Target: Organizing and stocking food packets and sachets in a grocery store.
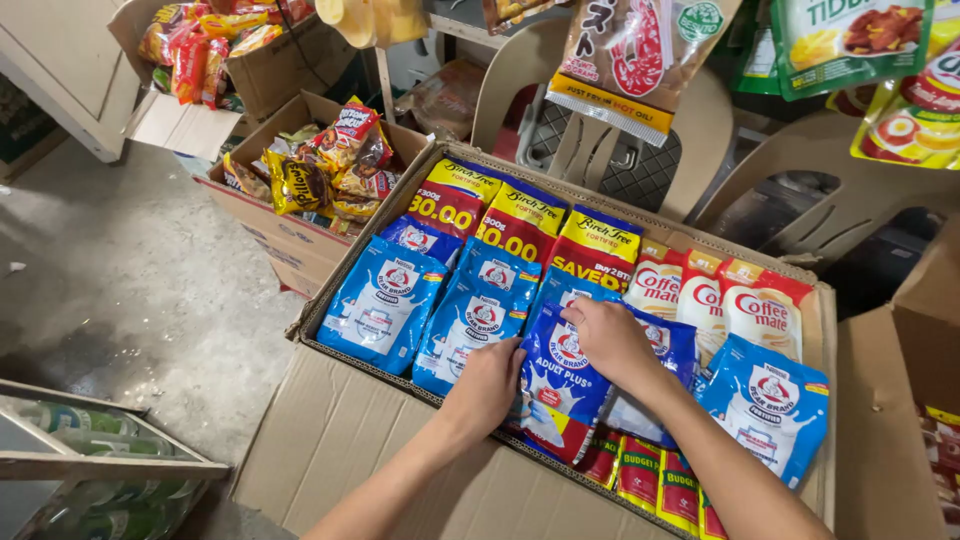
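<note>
Dark-blue milk pouch (pixel 562 385) upright in front row of cardboard box (pixel 340 300), among lighter blue pouches (pixel 385 300). Left hand (pixel 487 385) and right hand (pixel 612 338) both gripping its edges. Rows mostly filled; pouch not yet settled.

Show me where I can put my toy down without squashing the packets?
The open cardboard flap in front of the packet box, left of the left hand, is bare. So is the grey floor beside the snack box. Inside the packet box, pouches fill every row.

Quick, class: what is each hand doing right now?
Left hand: fingers curled on the dark blue pouch in the cardboard box.
Right hand: gripping the same pouch's top edge.
</note>
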